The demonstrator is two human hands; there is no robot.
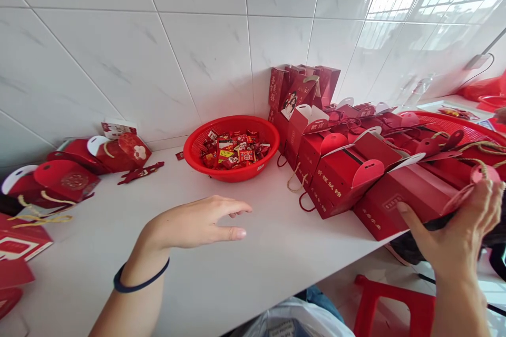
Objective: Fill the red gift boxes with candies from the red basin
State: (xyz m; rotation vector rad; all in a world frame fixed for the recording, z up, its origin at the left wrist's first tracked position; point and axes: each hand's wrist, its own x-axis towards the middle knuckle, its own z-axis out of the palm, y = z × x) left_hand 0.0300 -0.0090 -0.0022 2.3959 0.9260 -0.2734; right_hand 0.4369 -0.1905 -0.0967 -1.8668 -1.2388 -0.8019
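Red gift box (421, 188) at lower right of frame, right hand (454, 229) spread wide against it, grip cannot be determined, left hand (205, 221) empty at centre, thumb and fingers apart, red plastic basket (233, 174) of wrapped packets (237, 150) above.

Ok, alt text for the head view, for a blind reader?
The right hand touches a red box beside many others; the left hand hovers, empty, above a white table. Beyond it, a red basket holds small packets.
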